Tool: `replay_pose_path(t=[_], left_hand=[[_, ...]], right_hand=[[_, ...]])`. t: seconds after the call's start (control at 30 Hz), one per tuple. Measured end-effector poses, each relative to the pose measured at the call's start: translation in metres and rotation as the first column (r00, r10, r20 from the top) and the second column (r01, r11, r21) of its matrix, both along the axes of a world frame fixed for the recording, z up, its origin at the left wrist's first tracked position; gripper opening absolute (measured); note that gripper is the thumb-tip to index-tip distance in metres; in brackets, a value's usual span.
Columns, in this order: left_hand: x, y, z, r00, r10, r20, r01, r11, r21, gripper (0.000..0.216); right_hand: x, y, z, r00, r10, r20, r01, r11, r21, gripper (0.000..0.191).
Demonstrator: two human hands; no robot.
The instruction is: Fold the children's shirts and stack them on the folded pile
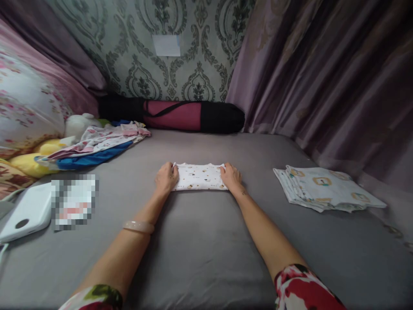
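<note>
A small white printed cloth [199, 177], folded into a flat rectangle, lies on the grey bedsheet [200, 249] in front of me. My left hand [166, 177] grips its left edge, fingers curled over the fabric. My right hand [231, 176] grips its right edge the same way. Both arms reach straight forward; a pale bangle [139, 226] sits on my left wrist.
A stack of folded white printed cloths [325, 188] lies at the right. At the left are a heap of unfolded clothes [97, 144], soft toys [48, 155], a white device [24, 213] and floral bedding. A red-and-black roll bag [180, 115] lies against the wall. Curtains hang on the right.
</note>
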State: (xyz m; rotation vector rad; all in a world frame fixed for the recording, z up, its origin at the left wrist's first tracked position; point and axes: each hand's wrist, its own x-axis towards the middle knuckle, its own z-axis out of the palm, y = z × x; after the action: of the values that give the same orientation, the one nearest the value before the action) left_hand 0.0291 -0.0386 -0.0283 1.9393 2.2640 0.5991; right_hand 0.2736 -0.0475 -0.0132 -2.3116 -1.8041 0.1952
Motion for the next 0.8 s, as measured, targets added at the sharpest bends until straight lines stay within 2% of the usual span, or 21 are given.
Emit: replay_pose_path(t=[0.5,0.63,0.8], left_hand=[[0.0,-0.002,0.001,1.0,0.005,0.03,-0.005,1.0,0.009,0.038],[0.003,-0.003,0.001,0.999,0.021,0.045,-0.022,0.999,0.022,0.034],[-0.005,-0.002,0.006,0.998,0.006,0.061,-0.004,1.0,-0.028,0.03]], right_hand=[[-0.001,-0.002,0.0,1.0,-0.003,-0.001,0.003,1.0,0.009,0.031],[-0.003,-0.002,-0.001,1.0,-0.005,0.001,0.005,1.0,0.015,0.031],[0.008,0.002,0.009,0.997,0.073,-0.035,-0.075,0.995,-0.07,0.033]])
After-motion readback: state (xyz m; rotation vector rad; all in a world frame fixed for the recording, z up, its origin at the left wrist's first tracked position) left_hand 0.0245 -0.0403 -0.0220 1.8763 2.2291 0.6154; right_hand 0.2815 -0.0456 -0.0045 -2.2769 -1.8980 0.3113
